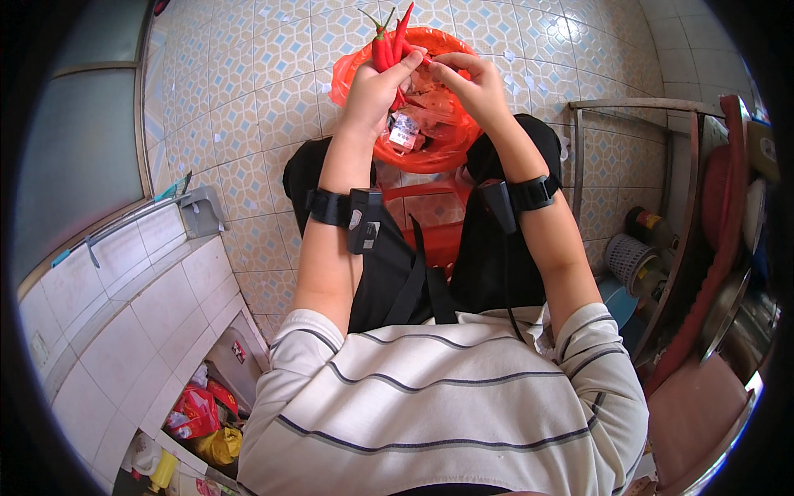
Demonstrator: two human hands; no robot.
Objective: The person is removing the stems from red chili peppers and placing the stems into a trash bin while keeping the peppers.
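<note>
My left hand [375,93] is closed around several long red chili peppers [381,53], some with green stems pointing up and away from me. The fingertips of my right hand [472,79] meet the left thumb, pinching the end of one red chili pepper [427,59] that sticks out sideways. Below both hands stands a round bin [428,162] lined with a translucent red plastic bag [347,77]. Inside it lie a small carton or packet [404,132] bearing print, and other scraps that are hard to make out.
Red plastic, perhaps a stool [434,239], shows between my knees. Patterned floor tiles [267,118] carry scattered paper bits. A metal rack [645,105] with bottles and a white basket [628,254] stands right. At left are a tiled ledge [155,291], a grey dustpan [203,211] and bags [195,409].
</note>
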